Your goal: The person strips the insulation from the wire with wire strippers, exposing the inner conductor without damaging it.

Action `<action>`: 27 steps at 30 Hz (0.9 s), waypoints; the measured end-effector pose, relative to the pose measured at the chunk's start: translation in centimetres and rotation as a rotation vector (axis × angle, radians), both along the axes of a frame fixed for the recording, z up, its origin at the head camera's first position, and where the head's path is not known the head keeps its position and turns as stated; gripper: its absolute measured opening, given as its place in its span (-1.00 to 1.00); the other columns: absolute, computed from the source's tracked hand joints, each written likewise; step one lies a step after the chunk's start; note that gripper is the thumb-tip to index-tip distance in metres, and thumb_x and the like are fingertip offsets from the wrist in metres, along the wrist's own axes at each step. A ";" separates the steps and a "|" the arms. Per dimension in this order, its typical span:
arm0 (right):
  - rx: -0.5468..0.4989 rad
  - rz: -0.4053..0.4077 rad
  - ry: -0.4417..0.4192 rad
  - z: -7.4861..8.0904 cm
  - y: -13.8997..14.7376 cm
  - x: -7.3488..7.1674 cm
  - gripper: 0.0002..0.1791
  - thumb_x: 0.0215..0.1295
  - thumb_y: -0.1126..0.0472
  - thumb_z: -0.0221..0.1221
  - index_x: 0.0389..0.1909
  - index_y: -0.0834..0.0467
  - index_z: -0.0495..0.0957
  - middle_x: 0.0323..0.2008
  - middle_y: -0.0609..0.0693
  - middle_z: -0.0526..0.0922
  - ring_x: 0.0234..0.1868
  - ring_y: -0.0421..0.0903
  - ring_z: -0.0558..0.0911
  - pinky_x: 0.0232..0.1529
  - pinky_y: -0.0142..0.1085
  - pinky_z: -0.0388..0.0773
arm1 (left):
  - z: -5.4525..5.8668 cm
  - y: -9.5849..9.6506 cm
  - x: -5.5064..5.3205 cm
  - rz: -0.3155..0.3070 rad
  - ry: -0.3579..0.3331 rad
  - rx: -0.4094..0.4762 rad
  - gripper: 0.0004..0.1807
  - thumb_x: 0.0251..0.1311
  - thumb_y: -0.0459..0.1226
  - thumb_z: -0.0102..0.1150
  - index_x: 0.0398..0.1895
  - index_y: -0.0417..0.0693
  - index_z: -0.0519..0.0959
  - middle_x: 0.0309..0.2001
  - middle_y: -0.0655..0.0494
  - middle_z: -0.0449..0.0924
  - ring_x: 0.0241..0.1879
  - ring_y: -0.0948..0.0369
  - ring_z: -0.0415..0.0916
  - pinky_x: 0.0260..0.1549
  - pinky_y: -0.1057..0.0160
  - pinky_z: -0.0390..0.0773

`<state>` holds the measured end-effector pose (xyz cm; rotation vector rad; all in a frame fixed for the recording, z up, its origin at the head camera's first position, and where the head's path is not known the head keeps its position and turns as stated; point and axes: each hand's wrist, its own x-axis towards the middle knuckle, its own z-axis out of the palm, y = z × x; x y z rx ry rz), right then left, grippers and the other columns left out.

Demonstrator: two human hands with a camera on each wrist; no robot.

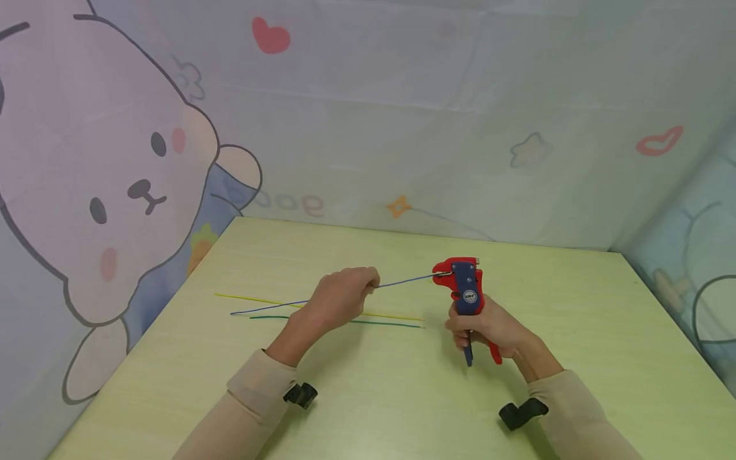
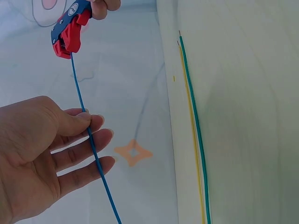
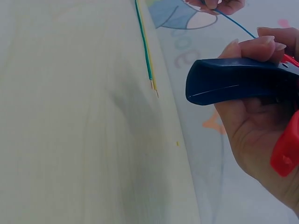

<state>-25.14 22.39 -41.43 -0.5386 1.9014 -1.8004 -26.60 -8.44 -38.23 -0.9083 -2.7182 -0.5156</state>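
My left hand [image 1: 340, 297] pinches a blue wire [image 2: 78, 88] between thumb and forefinger, the other fingers spread behind it. The wire's right end sits in the jaws of a red and dark blue wire stripper [image 1: 467, 287]; its other end trails down to the left. My right hand [image 1: 489, 329] grips the stripper by its handles, head upward, above the table. Below the left hand lie a yellow wire [image 1: 391, 316] and a green wire [image 1: 386, 324], nearly side by side. Their right ends show bare metal in the right wrist view.
The pale yellow table [image 1: 402, 396] reaches back to a cloth backdrop [image 1: 368, 128] printed with a cartoon bear, hearts and stars. A tiny yellow scrap [image 3: 177, 143] lies near the table's edge. Black wrist cameras [image 1: 300, 395] sit at both cuffs.
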 end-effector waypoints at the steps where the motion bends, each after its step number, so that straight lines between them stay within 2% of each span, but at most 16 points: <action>1: 0.000 0.003 0.001 0.0 0.0 0.0 -0.84 0.34 0.36 0.19 -0.39 0.23 0.40 -0.58 -0.02 0.44 -0.54 -0.06 0.52 -0.39 -0.16 0.59 | 0.0 0.0 0.0 -0.003 -0.003 -0.003 -0.91 0.42 -0.36 0.12 -0.19 0.02 0.59 -0.24 0.19 0.64 -0.46 0.28 0.40 -0.59 0.30 0.34; 15: -0.043 0.063 -0.002 0.2 0.2 0.1 -0.83 0.40 0.38 0.11 -0.43 0.19 0.41 -0.59 -0.04 0.44 -0.56 -0.09 0.53 -0.40 -0.19 0.60 | 0.1 -0.2 0.0 -0.006 0.081 0.025 -0.89 0.38 -0.37 0.18 -0.26 0.04 0.61 -0.29 0.22 0.62 -0.49 0.29 0.35 -0.63 0.34 0.26; 27: -0.022 0.033 -0.025 0.2 0.2 0.2 -0.76 0.45 0.30 0.12 -0.45 0.18 0.36 -0.65 -0.04 0.40 -0.64 -0.11 0.46 -0.49 -0.24 0.54 | 0.0 -0.3 -0.1 -0.016 0.134 0.058 -0.88 0.33 -0.40 0.24 -0.31 0.03 0.60 -0.32 0.23 0.62 -0.49 0.30 0.37 -0.63 0.35 0.23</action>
